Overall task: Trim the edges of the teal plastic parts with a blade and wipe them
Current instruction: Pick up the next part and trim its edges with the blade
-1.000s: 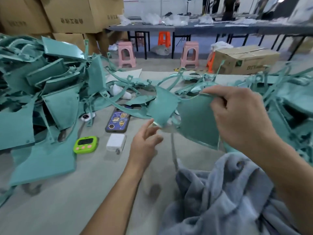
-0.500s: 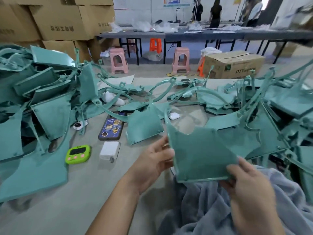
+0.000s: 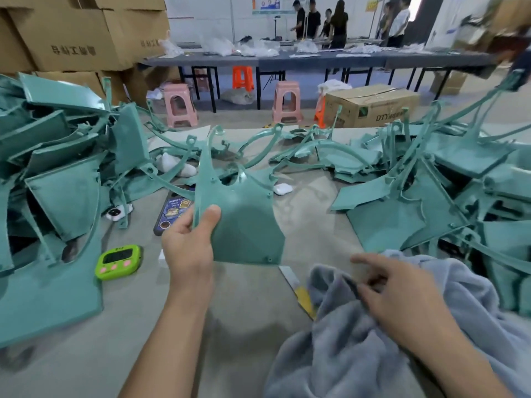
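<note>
1. Right hand point(image 3: 402, 294) has let go of the teal part point(image 3: 244, 222); now down over the grey cloth point(image 3: 344, 354), index finger out; grip blurred.
2. Left hand point(image 3: 188, 251) alone holds the part, thumb on its face; part turned upright, narrow arm up.
3. Yellow-handled blade point(image 3: 298, 288), hidden 0.5 s ago, shows at the cloth's edge.

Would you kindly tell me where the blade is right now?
In the head view, the blade lies on the table right of centre, just below the held teal part, its yellow handle running under the grey towel's left edge.
</note>
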